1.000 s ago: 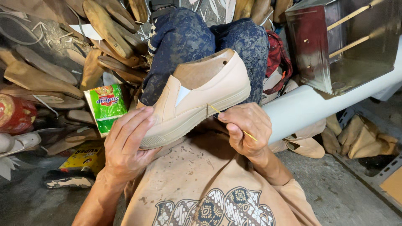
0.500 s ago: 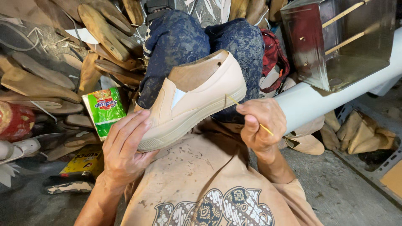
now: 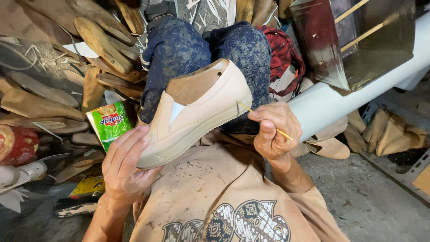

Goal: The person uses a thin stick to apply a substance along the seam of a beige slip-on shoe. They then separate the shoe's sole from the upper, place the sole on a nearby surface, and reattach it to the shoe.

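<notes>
While scanning from the far left: red printed pouch (image 3: 15,144) at the frame edge, white shoe (image 3: 20,172) just below it, brown flat sole pieces (image 3: 96,38) stacked in a heap above and behind. Green printed sachet (image 3: 109,124) standing next, just beside the toe end of the shoe, with a yellow packet (image 3: 92,183) lower down on the floor.

Left hand (image 3: 123,172) cupped under the toe of the beige slip-on shoe (image 3: 197,114), fingers (image 3: 130,145) spread along its side and sole edge, palm wrapped around the front; holding the shoe up, tilted with heel raised toward the knees. Wooden last visible filling the shoe's opening. Shoe held in mid-air above the lap, in front of the dark blue patterned trousers (image 3: 179,49).

Right hand (image 3: 271,132) closed in a narrow pinch on a thin yellow stick (image 3: 264,121), stick tip touching the heel end of the shoe just above the sole line, other end poking out past the knuckles. Beige stained shirt (image 3: 210,197) with a dark printed pattern below both hands.

Farther right: red patterned cloth (image 3: 284,54) behind the knee, white pipe (image 3: 340,96) slanting across, dark metal box (image 3: 358,40) with wooden sticks resting above it, tan shoe uppers (image 3: 331,145) lying under the pipe on the grey concrete floor (image 3: 371,201).
</notes>
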